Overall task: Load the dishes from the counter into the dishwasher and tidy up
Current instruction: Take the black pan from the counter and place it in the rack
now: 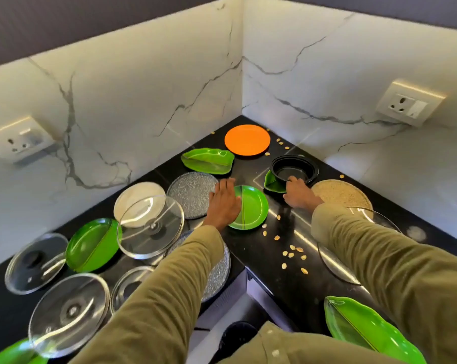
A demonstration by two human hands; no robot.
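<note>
On the black corner counter (pixel 251 258), my left hand (pixel 223 202) lies with straight fingers on the left edge of a round green divided plate (pixel 253 207). My right hand (pixel 298 191) grips the near rim of a black bowl (pixel 293 169), which sits on a small green leaf dish (pixel 272 182). Behind them lie an orange plate (pixel 247 140) and a green leaf-shaped plate (pixel 207 160). A grey textured plate (pixel 190 191) is just left of my left hand.
Several glass lids (pixel 151 227) and another green plate (pixel 92 245) crowd the left counter. A beige speckled plate (pixel 340 193) lies right of the bowl, a green leaf plate (pixel 363 329) near the front edge. Seeds (pixel 295 252) are scattered about. Marble walls enclose the corner.
</note>
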